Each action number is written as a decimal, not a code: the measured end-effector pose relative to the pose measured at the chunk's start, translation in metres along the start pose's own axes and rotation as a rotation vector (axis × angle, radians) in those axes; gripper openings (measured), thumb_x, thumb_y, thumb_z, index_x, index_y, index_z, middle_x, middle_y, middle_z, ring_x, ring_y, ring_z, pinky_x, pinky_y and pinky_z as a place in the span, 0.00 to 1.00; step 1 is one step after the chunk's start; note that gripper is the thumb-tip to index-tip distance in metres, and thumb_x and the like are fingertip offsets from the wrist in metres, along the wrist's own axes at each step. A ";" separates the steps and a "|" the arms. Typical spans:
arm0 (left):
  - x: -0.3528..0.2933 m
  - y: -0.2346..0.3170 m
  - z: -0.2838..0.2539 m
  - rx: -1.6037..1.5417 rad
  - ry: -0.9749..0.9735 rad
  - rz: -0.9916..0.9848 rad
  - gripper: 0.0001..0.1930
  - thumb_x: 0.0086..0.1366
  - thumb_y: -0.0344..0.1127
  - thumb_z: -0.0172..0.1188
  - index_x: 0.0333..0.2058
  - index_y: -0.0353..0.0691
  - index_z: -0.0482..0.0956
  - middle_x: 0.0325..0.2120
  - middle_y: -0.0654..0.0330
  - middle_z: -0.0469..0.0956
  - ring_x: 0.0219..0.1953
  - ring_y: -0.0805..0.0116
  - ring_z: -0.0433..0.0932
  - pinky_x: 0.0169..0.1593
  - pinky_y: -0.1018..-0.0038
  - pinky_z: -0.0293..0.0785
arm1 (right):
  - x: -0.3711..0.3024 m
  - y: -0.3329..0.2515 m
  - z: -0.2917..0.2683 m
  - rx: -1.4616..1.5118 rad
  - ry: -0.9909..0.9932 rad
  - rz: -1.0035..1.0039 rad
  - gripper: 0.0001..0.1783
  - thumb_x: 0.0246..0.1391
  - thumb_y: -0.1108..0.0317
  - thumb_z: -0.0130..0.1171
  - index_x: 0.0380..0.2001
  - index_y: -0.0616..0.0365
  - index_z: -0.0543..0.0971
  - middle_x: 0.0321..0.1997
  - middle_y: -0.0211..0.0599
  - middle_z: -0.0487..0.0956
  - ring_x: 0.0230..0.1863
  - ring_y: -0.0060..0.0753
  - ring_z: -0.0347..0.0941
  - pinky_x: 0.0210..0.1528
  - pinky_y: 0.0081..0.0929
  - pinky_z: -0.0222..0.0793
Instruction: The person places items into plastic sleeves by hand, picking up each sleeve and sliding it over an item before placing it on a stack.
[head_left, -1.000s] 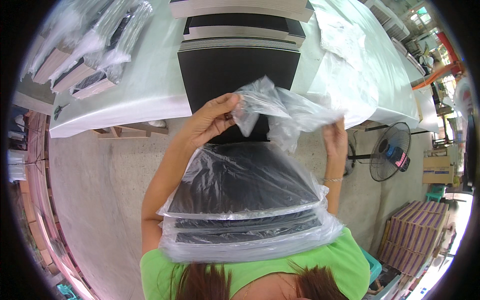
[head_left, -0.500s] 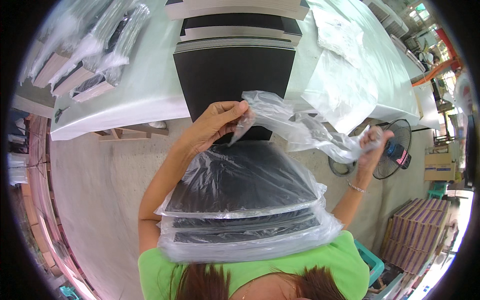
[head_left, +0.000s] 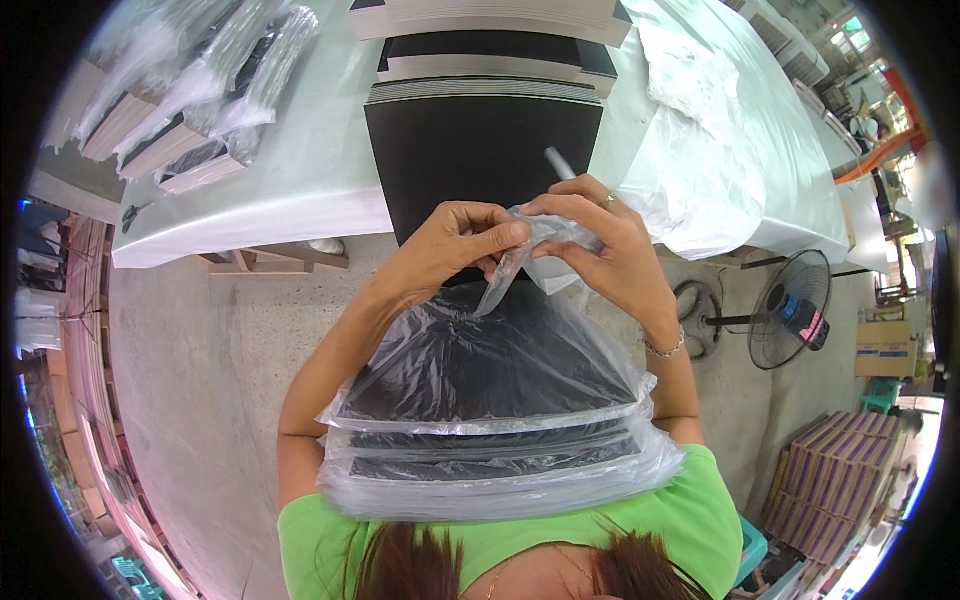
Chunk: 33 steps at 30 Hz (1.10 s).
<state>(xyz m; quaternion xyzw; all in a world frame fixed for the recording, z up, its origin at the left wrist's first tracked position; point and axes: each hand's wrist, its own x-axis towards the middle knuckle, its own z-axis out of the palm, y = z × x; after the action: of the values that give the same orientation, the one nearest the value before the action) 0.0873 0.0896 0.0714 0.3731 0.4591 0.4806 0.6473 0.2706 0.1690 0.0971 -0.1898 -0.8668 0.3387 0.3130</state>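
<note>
Both hands meet over the far end of a clear plastic bag (head_left: pixel 480 370), which lies close against my body with flat black sheets or boards inside. My left hand (head_left: pixel 455 245) pinches a gathered strip of its thin plastic between thumb and fingers. Right beside it, my right hand (head_left: pixel 600 235) is closed on the same crumpled plastic, thumb facing the left thumb. A short whitish tip (head_left: pixel 558 163) pokes out past the right knuckles; I cannot make out what it is. Just beyond the hands, a large black board (head_left: pixel 480 150) leans at the table edge.
Stacked black boards with pale edges (head_left: pixel 490 65) stand on the white-covered table (head_left: pixel 310 180). Plastic-wrapped bundles (head_left: pixel 190 150) lie at the left, loose clear plastic (head_left: pixel 690 180) at the right. A black fan (head_left: pixel 790 310) stands on the floor to the right, near striped boxes (head_left: pixel 835 480).
My right hand has come in from the far right to beside my left hand. The plastic stretched between them is now bunched together. My left hand has shifted slightly right.
</note>
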 end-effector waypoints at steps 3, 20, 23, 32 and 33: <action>0.002 -0.002 -0.001 0.072 -0.021 0.054 0.13 0.52 0.42 0.66 0.26 0.39 0.76 0.19 0.67 0.72 0.21 0.82 0.68 0.24 0.85 0.63 | 0.003 -0.001 0.002 -0.023 -0.040 0.006 0.18 0.33 0.79 0.64 0.34 0.57 0.78 0.36 0.34 0.75 0.36 0.31 0.73 0.37 0.23 0.68; 0.016 -0.024 -0.006 -0.011 -0.020 0.132 0.13 0.51 0.39 0.68 0.27 0.41 0.73 0.21 0.68 0.70 0.23 0.83 0.67 0.25 0.86 0.62 | 0.003 0.018 0.018 0.120 -0.005 -0.096 0.15 0.35 0.84 0.54 0.30 0.59 0.75 0.40 0.35 0.74 0.39 0.33 0.73 0.38 0.27 0.69; 0.016 -0.022 -0.007 -0.103 -0.039 0.079 0.13 0.51 0.40 0.67 0.26 0.42 0.72 0.21 0.69 0.70 0.22 0.84 0.67 0.24 0.86 0.62 | 0.001 0.025 0.020 0.182 0.011 -0.093 0.15 0.34 0.86 0.52 0.30 0.60 0.75 0.40 0.35 0.74 0.37 0.33 0.74 0.38 0.27 0.70; 0.017 -0.032 -0.013 -0.321 -0.031 0.072 0.12 0.54 0.41 0.64 0.26 0.44 0.71 0.23 0.70 0.71 0.22 0.84 0.68 0.24 0.88 0.64 | -0.004 0.031 0.025 0.351 0.095 -0.109 0.11 0.38 0.86 0.52 0.27 0.60 0.75 0.38 0.35 0.75 0.35 0.26 0.72 0.36 0.20 0.67; 0.017 -0.031 -0.012 -0.355 -0.012 0.062 0.11 0.55 0.42 0.63 0.27 0.44 0.71 0.23 0.71 0.71 0.23 0.84 0.69 0.25 0.88 0.65 | -0.006 0.033 0.024 0.401 0.098 -0.092 0.10 0.40 0.85 0.52 0.27 0.61 0.75 0.38 0.35 0.75 0.35 0.25 0.71 0.36 0.20 0.66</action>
<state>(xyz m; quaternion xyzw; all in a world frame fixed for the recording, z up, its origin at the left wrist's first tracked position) 0.0861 0.0981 0.0351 0.2696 0.3514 0.5717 0.6907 0.2630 0.1773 0.0576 -0.1000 -0.7734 0.4802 0.4015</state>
